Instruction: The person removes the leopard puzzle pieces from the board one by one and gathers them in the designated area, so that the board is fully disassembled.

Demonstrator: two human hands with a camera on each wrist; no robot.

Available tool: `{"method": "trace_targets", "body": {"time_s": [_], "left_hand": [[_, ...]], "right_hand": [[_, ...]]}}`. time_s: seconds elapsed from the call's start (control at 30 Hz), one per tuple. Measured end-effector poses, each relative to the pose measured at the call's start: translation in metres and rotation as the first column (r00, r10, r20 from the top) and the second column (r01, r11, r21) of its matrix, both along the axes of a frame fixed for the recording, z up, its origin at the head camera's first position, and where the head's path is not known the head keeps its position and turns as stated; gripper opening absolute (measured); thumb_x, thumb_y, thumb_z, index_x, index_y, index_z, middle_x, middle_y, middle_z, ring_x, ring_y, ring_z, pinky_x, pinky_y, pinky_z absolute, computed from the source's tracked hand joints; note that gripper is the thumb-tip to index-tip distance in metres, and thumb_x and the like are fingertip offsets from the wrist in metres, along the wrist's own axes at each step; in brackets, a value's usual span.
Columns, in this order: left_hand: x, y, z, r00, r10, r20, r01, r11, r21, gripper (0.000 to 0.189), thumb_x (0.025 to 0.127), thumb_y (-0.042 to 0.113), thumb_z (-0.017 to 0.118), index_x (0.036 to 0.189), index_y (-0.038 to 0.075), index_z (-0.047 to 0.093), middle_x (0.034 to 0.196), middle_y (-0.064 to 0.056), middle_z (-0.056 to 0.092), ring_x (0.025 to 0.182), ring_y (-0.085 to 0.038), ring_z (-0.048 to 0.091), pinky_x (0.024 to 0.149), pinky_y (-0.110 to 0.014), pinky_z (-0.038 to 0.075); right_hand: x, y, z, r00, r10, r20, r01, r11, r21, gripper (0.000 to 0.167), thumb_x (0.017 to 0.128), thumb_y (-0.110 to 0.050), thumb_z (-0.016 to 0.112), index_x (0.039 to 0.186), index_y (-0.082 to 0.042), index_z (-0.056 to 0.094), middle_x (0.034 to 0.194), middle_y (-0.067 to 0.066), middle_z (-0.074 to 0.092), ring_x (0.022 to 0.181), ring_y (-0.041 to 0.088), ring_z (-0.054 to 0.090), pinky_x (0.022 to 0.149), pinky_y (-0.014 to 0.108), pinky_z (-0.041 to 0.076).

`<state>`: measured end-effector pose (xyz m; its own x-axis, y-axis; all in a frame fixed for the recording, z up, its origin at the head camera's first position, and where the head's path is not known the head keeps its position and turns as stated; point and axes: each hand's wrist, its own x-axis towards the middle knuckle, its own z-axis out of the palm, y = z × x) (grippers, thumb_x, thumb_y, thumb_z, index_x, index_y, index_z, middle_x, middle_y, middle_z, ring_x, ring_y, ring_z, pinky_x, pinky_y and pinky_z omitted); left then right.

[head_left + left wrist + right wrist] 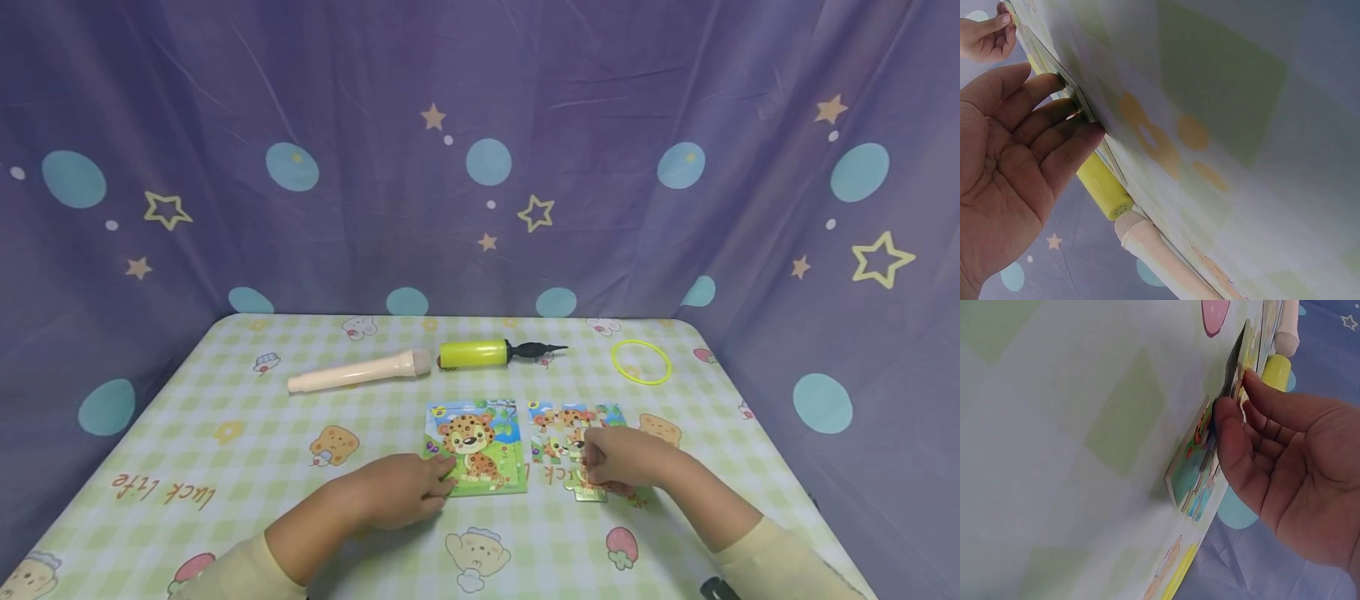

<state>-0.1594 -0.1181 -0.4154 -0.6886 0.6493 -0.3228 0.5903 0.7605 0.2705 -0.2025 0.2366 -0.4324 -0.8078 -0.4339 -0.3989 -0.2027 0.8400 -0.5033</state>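
Observation:
My right hand (pixel 626 457) pinches a jigsaw piece (pixel 589 495) between thumb and forefinger. In the right wrist view that piece (pixel 1233 365) is tilted, its dark back showing, above other jigsaw pieces (pixel 1189 481). Those pieces (pixel 542 415) lie close together on the table and form part of a leopard picture; my fingers hide some of them. To their left lies a square leopard picture board (pixel 510 479). My left hand (pixel 393 492) rests at the board's lower left edge, fingers loosely extended and touching it; the left wrist view shows its open palm.
Behind the board lie a pale pink toy microphone (pixel 360 372) and a yellow hand pump (pixel 474 354) with a black nozzle. A yellow ring (pixel 641 381) is at the back right. A dark object (pixel 718 588) shows by the right sleeve. Purple curtains (pixel 480 83) surround the checked tablecloth (pixel 262 467).

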Motion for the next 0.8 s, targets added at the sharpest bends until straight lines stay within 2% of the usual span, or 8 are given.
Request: {"method": "trace_targets", "body": {"time_s": [0.23, 0.5, 0.63, 0.8], "left_hand": [[0.0, 0.0, -0.002, 1.0, -0.023, -0.02, 0.022, 1.0, -0.018, 0.043, 0.101, 0.034, 0.05, 0.141, 0.018, 0.054, 0.156, -0.005, 0.038, 0.143, -0.025, 0.038, 0.116, -0.044, 0.034], [0.001, -0.001, 0.0, 1.0, 0.005, -0.004, -0.005, 1.0, -0.001, 0.042, 0.101, 0.033, 0.05, 0.141, 0.018, 0.055, 0.157, -0.004, 0.038, 0.142, -0.027, 0.039, 0.116, -0.045, 0.034], [-0.001, -0.002, -0.001, 0.999, 0.042, 0.021, -0.042, 0.998, 0.039, 0.04, 0.101, 0.034, 0.05, 0.138, 0.02, 0.058, 0.155, -0.001, 0.041, 0.141, -0.029, 0.041, 0.116, -0.048, 0.033], [-0.011, -0.004, -0.005, 0.996, 0.092, 0.018, -0.094, 0.986, 0.136, 0.036, 0.102, 0.034, 0.048, 0.131, 0.02, 0.064, 0.145, 0.002, 0.054, 0.134, -0.028, 0.05, 0.114, -0.049, 0.036]], "right_hand": [[0.001, -0.005, -0.002, 0.998, -0.028, -0.06, 0.032, 0.997, 0.066, 0.017, 0.091, -0.018, 0.07, 0.082, -0.017, 0.056, 0.055, 0.005, 0.059, 0.044, 0.019, 0.054, 0.053, 0.03, 0.044], [0.002, -0.007, -0.005, 0.995, -0.03, -0.093, 0.038, 0.995, 0.091, 0.017, 0.09, -0.019, 0.071, 0.082, -0.019, 0.056, 0.056, 0.003, 0.058, 0.044, 0.016, 0.052, 0.054, 0.03, 0.043], [0.003, -0.009, -0.003, 0.995, -0.035, -0.097, 0.046, 0.993, 0.113, 0.018, 0.09, -0.021, 0.072, 0.083, -0.02, 0.055, 0.064, 0.0, 0.058, 0.047, 0.016, 0.053, 0.052, 0.031, 0.042], [0.001, -0.013, 0.005, 0.992, 0.005, -0.129, 0.016, 0.987, 0.16, 0.02, 0.091, -0.027, 0.071, 0.082, -0.021, 0.054, 0.07, -0.003, 0.056, 0.054, 0.013, 0.052, 0.054, 0.03, 0.041]]}}
